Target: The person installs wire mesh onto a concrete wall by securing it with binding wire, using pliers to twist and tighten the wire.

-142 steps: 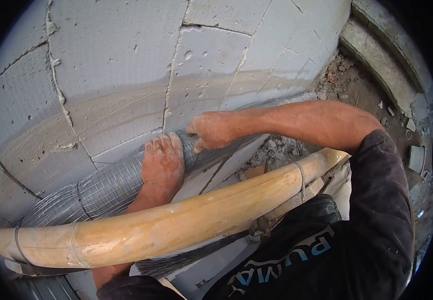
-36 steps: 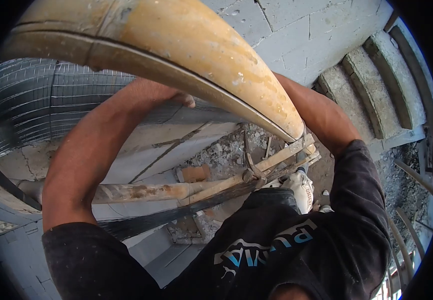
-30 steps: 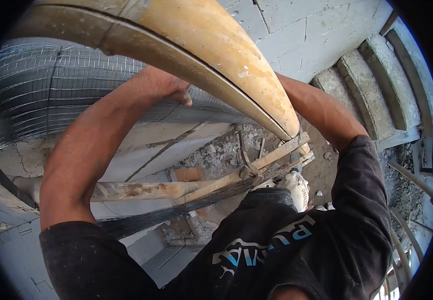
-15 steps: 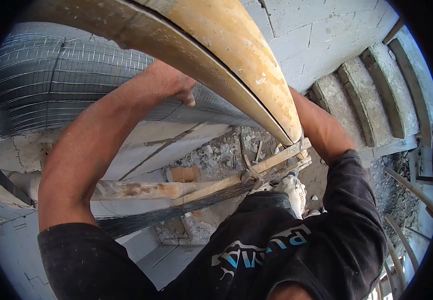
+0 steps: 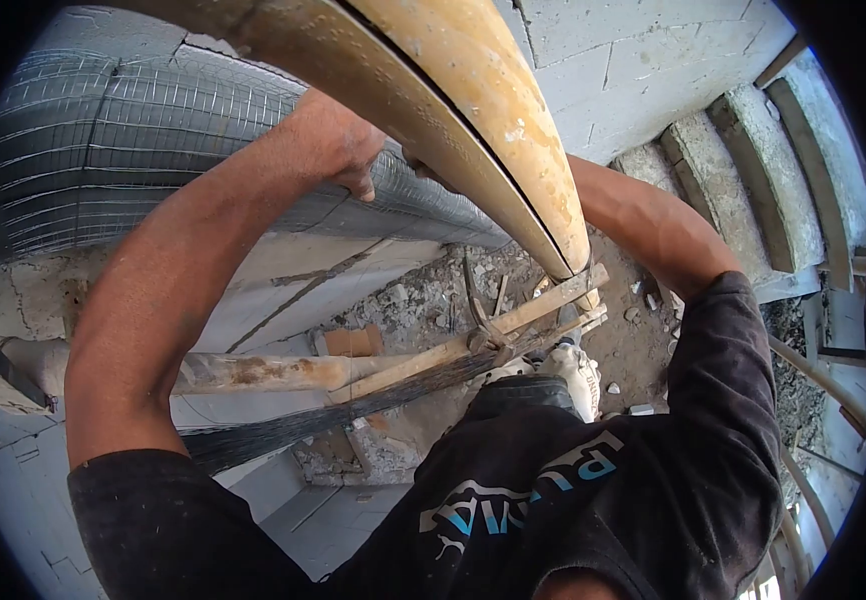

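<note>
A long pale-yellow beam (image 5: 513, 130) with a dark lengthwise gap slants through the upper middle, close to the camera. On its left side is my left hand (image 5: 350, 150), fingers bent and partly out of sight, one digit pointing down. My right arm passes behind the beam, and only a shadowed bit of my right hand (image 5: 431, 172) shows past its left edge, near my left hand. What lies between the hands is hidden. Behind them runs a large roll of grey wire mesh (image 5: 153, 150).
Below are a wooden plank (image 5: 433, 365), a bundle of dark thin rods (image 5: 293, 430) and a stained horizontal pole (image 5: 253, 372). Rubble covers the ground (image 5: 413, 310). Concrete steps (image 5: 718, 185) rise at the right beside a grey block wall (image 5: 643, 60).
My right hand has come into partial view left of the beam, while my right elbow has shifted outward. The view has moved slightly; my left hand stays near the beam.
</note>
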`<state>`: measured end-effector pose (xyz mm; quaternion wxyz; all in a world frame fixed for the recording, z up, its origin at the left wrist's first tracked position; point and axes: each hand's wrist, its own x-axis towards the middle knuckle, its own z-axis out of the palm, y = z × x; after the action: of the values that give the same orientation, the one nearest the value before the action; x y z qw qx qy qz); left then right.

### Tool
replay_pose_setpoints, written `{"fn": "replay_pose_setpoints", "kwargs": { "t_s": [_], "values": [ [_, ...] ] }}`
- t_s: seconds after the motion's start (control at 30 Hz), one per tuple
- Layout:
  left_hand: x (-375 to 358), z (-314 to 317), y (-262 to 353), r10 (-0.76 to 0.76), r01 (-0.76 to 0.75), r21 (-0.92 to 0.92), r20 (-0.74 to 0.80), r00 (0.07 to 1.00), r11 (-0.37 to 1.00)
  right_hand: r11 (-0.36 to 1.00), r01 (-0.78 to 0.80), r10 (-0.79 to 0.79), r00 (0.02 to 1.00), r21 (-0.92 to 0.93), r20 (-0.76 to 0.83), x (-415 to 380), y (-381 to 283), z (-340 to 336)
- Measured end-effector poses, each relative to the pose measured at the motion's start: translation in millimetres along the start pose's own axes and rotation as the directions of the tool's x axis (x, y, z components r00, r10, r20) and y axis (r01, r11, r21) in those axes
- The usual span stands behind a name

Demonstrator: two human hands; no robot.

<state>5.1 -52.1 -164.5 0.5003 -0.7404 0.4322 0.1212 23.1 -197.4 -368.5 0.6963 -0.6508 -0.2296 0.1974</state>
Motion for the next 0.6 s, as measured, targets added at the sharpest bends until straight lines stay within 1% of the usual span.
{"fn": "replay_pose_setpoints", "kwargs": {
  "t_s": [0.03,0.07,0.13,0.17,0.23,0.37,0.47,0.57,0.6],
  "values": [
    [0,-4,1,-0.004,0.006,-0.019,0.068,0.998,1.0,1.0,0.002,-0.002,1.0,0.003,0.0,2,1,-1],
    [9,4,-2,0.01,-0.007,-0.033,0.094,0.996,0.999,1.0,0.001,-0.001,1.0,0.011,0.003,3,1,-1],
    [6,2,-4,0.006,-0.005,-0.015,0.046,0.999,1.0,1.0,-0.007,0.007,1.0,0.012,-0.001,1,1,-2],
    [-4,2,1,-0.007,0.007,0.015,-0.027,1.0,1.0,1.0,-0.012,0.012,1.0,0.014,-0.008,-1,2,-2],
    [-9,-1,0,-0.015,0.018,0.038,-0.083,0.996,0.999,1.0,-0.017,0.018,1.0,0.024,-0.018,-2,3,-1],
    [2,6,-2,0.017,-0.017,-0.005,-0.018,1.0,1.0,1.0,-0.018,0.018,1.0,0.025,-0.02,-3,4,-3],
    [-1,-4,1,-0.015,0.015,0.004,-0.001,1.0,1.0,1.0,-0.018,0.019,1.0,0.022,-0.012,-2,4,-3],
    [3,-5,1,-0.011,0.012,-0.02,0.053,0.999,1.0,0.999,-0.019,0.019,1.0,0.027,-0.004,3,4,-7],
    [5,-2,-1,-0.002,0.004,-0.035,0.044,0.999,0.999,0.999,-0.029,0.029,1.0,0.027,-0.004,3,4,-9]
  ]
}}
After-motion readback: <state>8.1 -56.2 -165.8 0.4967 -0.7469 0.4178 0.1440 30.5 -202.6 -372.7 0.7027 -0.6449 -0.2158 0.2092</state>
